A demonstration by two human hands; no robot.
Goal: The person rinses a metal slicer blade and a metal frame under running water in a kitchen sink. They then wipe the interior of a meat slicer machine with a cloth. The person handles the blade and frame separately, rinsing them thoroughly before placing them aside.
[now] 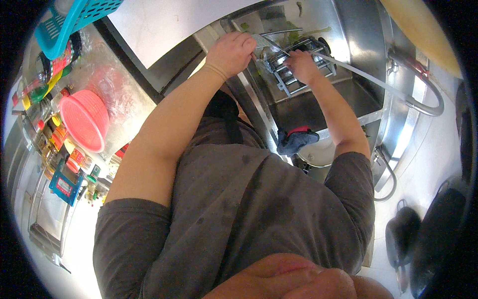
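Observation:
My left hand (232,53) is closed at the near-left edge of a stainless steel sink (368,93). A thin metal implement (274,45) runs from it towards my right hand; its kind is unclear. My right hand (301,66), fingers curled, is on a metal wire rack (289,80) with several bars, tilted in the basin. From a curved tap (429,109), what looks like a white stream of water (358,73) reaches the rack beside my right hand. Green leafy scraps (293,36) lie behind the rack. My fingers hide part of both things.
A dark cloth or glove with red (298,141) hangs on the sink's divider, by a round pale vessel (317,154). A second tap (386,168) is at right. A pink basket (84,119), bottles (76,159) and a turquoise basket (71,28) are at left. Dark pans (403,228) hang at right.

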